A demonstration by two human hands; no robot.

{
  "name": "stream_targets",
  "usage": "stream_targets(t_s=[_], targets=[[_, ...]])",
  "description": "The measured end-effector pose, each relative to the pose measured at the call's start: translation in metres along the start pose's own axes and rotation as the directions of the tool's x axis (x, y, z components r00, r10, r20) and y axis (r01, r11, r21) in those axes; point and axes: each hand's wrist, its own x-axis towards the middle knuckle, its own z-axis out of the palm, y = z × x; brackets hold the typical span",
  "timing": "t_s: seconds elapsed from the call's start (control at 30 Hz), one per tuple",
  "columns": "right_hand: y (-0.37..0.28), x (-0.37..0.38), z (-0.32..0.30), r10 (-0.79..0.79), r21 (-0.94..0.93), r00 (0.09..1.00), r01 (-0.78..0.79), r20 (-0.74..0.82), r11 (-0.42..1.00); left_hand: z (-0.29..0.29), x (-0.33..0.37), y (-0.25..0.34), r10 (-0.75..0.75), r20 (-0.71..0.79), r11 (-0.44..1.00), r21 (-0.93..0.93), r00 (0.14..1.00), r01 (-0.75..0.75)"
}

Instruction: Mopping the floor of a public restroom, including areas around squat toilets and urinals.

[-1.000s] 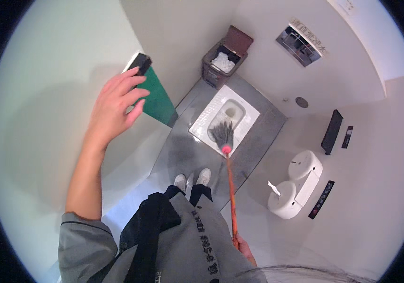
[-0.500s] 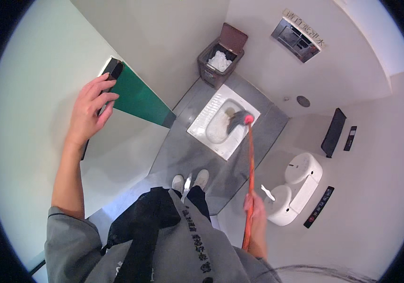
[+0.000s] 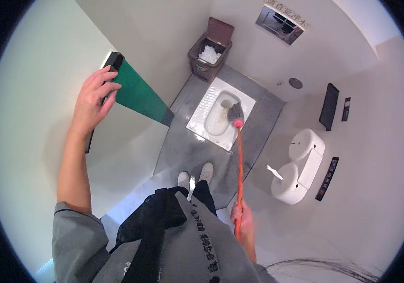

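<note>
Orange-handled brush (image 3: 238,170) in our right hand (image 3: 243,221), fist clenched round the lower shaft, its dark head (image 3: 235,113) resting at the right rim of the white squat pan (image 3: 206,120). Our left hand (image 3: 92,101) lies flat and unclenched against the stall door's edge (image 3: 112,61). Grey floor (image 3: 183,151) stays open between our shoes (image 3: 195,175) and the pan; a lidded bin (image 3: 210,49) crowds the far corner.

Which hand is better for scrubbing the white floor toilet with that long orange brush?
The right hand. It already grips the long orange-handled brush, whose dark bristle head sits in the white squat toilet pan. The left hand is up on the edge of the green-edged stall door.
</note>
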Motion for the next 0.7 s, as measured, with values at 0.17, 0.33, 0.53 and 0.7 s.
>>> stream_targets(t_s=[0.17, 0.33, 0.53, 0.7], targets=[[0.093, -0.042, -0.047, -0.218, -0.235, 0.964, 0.180, -0.149, 0.955, 0.003, -0.001, -0.001, 0.019, -0.013, 1.000, -0.003, 1.000, -0.019], [0.111, -0.043, -0.078, -0.227, -0.374, 0.967, 0.170, -0.116, 0.912, 0.006, 0.004, 0.003, 0.027, -0.033, 1.000, -0.004, 0.999, -0.027], [0.034, -0.017, -0.051, -0.014, 0.032, 1.000, 0.014, -0.001, 0.999, 0.003, 0.001, -0.001, 0.020, -0.039, 1.000, 0.001, 0.999, -0.020], [-0.058, 0.006, 0.029, -0.083, -0.160, 0.984, 0.057, -0.160, 0.985, -0.002, 0.004, 0.002, -0.029, -0.005, 0.999, -0.022, 1.000, 0.029]])
